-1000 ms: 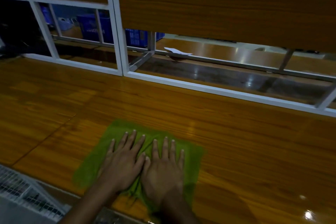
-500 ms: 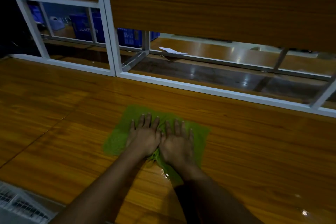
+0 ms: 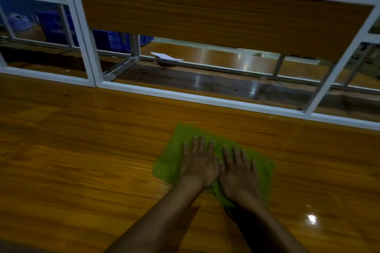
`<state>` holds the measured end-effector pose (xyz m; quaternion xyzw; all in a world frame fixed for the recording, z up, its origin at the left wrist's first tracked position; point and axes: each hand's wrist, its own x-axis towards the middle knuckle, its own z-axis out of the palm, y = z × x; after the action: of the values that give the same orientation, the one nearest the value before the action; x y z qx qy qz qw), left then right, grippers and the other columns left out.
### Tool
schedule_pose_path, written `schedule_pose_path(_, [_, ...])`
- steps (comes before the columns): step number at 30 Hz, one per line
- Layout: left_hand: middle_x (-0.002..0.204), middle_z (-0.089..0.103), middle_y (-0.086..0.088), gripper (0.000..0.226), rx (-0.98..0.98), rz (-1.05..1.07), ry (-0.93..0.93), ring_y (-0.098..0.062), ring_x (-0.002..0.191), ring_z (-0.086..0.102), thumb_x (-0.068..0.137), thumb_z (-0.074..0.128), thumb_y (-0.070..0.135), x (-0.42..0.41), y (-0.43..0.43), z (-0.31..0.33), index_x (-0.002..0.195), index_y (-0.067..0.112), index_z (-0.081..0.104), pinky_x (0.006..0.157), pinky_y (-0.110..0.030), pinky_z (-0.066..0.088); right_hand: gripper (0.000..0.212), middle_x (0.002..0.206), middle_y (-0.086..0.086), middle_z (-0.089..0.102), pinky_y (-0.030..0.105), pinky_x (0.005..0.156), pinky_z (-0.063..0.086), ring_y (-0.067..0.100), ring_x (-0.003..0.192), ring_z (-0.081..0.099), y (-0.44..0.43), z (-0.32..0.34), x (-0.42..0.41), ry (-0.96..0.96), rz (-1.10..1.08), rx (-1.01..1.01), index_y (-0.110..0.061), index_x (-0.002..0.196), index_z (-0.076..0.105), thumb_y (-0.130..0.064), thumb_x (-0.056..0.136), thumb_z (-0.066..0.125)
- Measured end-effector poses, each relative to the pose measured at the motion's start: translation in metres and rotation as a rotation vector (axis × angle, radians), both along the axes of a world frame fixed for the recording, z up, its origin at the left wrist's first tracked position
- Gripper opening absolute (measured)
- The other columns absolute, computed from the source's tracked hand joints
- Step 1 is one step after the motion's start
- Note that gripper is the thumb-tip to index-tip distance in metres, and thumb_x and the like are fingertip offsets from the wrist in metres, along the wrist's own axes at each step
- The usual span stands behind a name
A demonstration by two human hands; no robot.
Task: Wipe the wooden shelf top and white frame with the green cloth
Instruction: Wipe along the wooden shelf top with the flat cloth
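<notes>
Notably, neither grip is closed: your left hand (image 3: 198,162) and right hand (image 3: 239,174) lie flat side by side, fingers straight, pressing the square green cloth (image 3: 174,150) rather than holding it. Two palms likely spread the pressure so the cloth slides without bunching. It sits on the glossy orange-brown wooden shelf top (image 3: 82,150), near the back rail of the white metal frame (image 3: 205,98) but not touching it. The wood shines, with lamp glare at your right. Beyond the frame, the dim room shows blue plastic crates (image 3: 111,41) and a white paper scrap (image 3: 166,56).
</notes>
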<state>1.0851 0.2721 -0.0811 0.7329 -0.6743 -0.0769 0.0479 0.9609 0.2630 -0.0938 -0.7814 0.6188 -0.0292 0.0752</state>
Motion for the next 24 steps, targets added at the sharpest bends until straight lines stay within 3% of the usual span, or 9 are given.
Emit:
schedule_pose_path(6, [0.163, 0.004, -0.013, 0.065, -0.086, -0.089, -0.013, -0.033, 0.150, 0.001, 0.097, 0.025, 0.045, -0.050, 0.041, -0.007, 0.155, 0.019, 0.017, 0.117, -0.057, -0.006, 0.065, 0.166, 0.002, 0.000, 0.051, 0.120, 0.011, 0.023, 0.152, 0.002, 0.050, -0.012, -0.051, 0.087, -0.081, -0.099, -0.035, 0.157, 0.007, -0.052, 0.095, -0.002])
schedule_pose_path(8, [0.156, 0.029, -0.014, 0.064, -0.098, -0.091, 0.006, -0.035, 0.145, 0.027, 0.088, 0.033, 0.044, -0.054, 0.061, -0.013, 0.146, 0.019, 0.043, 0.117, -0.055, 0.005, 0.064, 0.156, 0.011, 0.036, 0.063, 0.106, 0.034, 0.033, 0.141, 0.038, 0.067, -0.015, -0.053, 0.079, -0.080, -0.159, -0.029, 0.148, 0.042, -0.052, 0.099, 0.009])
schedule_pose_path(10, [0.142, 0.053, -0.010, 0.060, -0.114, -0.108, 0.016, -0.030, 0.132, 0.050, 0.079, 0.040, 0.046, -0.050, 0.082, -0.017, 0.129, 0.023, 0.064, 0.109, -0.053, 0.020, 0.067, 0.133, 0.016, 0.061, 0.065, 0.092, 0.043, 0.036, 0.124, 0.055, 0.083, -0.027, -0.051, 0.009, -0.097, -0.292, -0.023, 0.132, 0.055, -0.056, 0.100, 0.007])
schedule_pose_path(14, [0.137, 0.057, -0.005, 0.061, -0.229, -0.056, -0.013, -0.025, 0.128, 0.053, 0.069, 0.043, 0.052, -0.020, 0.114, -0.037, 0.123, 0.033, 0.064, 0.115, -0.044, 0.005, 0.056, 0.151, 0.013, 0.041, 0.052, 0.117, 0.009, 0.031, 0.132, 0.039, 0.112, -0.047, -0.028, 0.002, -0.017, -0.414, -0.024, 0.127, 0.048, -0.055, 0.100, 0.011])
schedule_pose_path(16, [0.141, 0.046, -0.004, 0.061, -0.288, 0.000, -0.048, -0.023, 0.143, 0.028, 0.071, 0.042, 0.052, 0.003, 0.127, -0.049, 0.128, 0.032, 0.052, 0.117, -0.044, -0.001, 0.051, 0.141, 0.018, 0.052, 0.056, 0.111, 0.019, 0.033, 0.118, 0.047, 0.117, -0.049, -0.009, 0.014, 0.023, -0.402, -0.022, 0.123, 0.050, -0.052, 0.100, 0.017])
schedule_pose_path(18, [0.140, 0.051, -0.006, 0.054, -0.317, 0.023, -0.049, -0.023, 0.147, 0.016, 0.080, 0.040, 0.053, 0.026, 0.136, -0.057, 0.129, 0.031, 0.048, 0.114, -0.048, 0.011, 0.050, 0.125, 0.020, 0.064, 0.056, 0.101, 0.027, 0.032, 0.115, 0.048, 0.119, -0.050, 0.012, -0.015, 0.087, -0.359, -0.022, 0.122, 0.051, -0.051, 0.099, 0.017])
schedule_pose_path(20, [0.132, 0.062, -0.008, 0.055, -0.296, 0.073, -0.033, -0.025, 0.136, 0.033, 0.081, 0.039, 0.053, 0.044, 0.140, -0.057, 0.129, 0.029, 0.049, 0.106, -0.049, 0.023, 0.054, 0.137, 0.015, 0.054, 0.056, 0.102, 0.028, 0.031, 0.125, 0.044, 0.114, -0.050, 0.034, -0.012, 0.135, -0.299, -0.025, 0.130, 0.048, -0.053, 0.100, 0.014])
schedule_pose_path(22, [0.132, 0.062, -0.009, 0.064, -0.231, 0.140, -0.012, -0.026, 0.128, 0.044, 0.073, 0.042, 0.053, 0.056, 0.135, -0.051, 0.128, 0.026, 0.057, 0.112, -0.049, 0.014, 0.060, 0.151, 0.008, 0.036, 0.056, 0.111, 0.018, 0.029, 0.143, 0.029, 0.104, -0.046, 0.052, -0.028, 0.193, -0.273, -0.028, 0.148, 0.035, -0.054, 0.100, 0.011])
schedule_pose_path(24, [0.144, 0.052, -0.009, 0.066, -0.195, 0.227, 0.029, -0.028, 0.134, 0.045, 0.076, 0.037, 0.053, 0.066, 0.124, -0.032, 0.133, 0.028, 0.060, 0.111, -0.052, 0.011, 0.065, 0.148, 0.006, 0.045, 0.055, 0.108, 0.023, 0.028, 0.139, 0.041, 0.091, -0.037, 0.069, -0.089, 0.182, -0.162, -0.029, 0.143, 0.048, -0.055, 0.100, 0.008])
